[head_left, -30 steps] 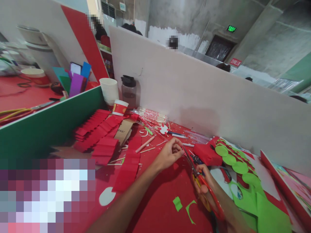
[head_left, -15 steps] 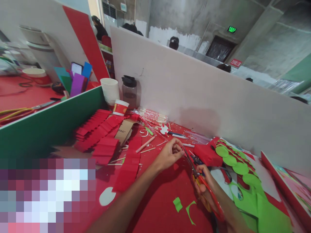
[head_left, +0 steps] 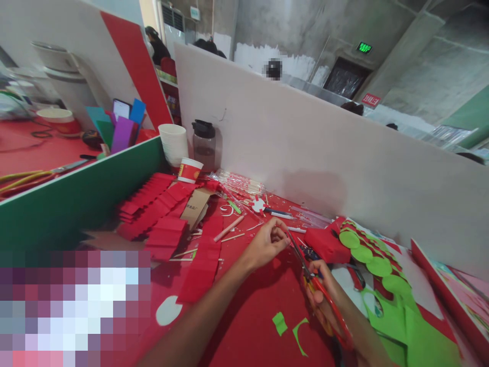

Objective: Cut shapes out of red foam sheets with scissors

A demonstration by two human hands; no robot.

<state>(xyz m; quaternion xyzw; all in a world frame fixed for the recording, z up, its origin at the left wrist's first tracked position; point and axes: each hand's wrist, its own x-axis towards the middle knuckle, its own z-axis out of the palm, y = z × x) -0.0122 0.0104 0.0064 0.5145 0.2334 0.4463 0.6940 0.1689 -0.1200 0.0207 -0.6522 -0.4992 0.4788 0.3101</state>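
My right hand (head_left: 327, 286) is wrapped round the handles of a pair of scissors (head_left: 299, 252) with red-orange and yellow grips. The blades point up and left, their tips close to the fingers of my left hand (head_left: 267, 243). My left thumb and fingers are pinched together; what they hold, if anything, is too small to make out. On the red tabletop (head_left: 244, 326) below lie a small green paper piece (head_left: 280, 323) and a curved green scrap (head_left: 298, 337). Just beyond the scissors sits a folded red piece (head_left: 327, 245).
Pleated red paper (head_left: 164, 204) and a white disc (head_left: 168, 310) lie to the left. A row of green circles (head_left: 361, 253) and green sheets (head_left: 428, 331) cover the right. Cups (head_left: 173, 145), a bottle (head_left: 204, 142) and a white partition (head_left: 305, 137) stand behind.
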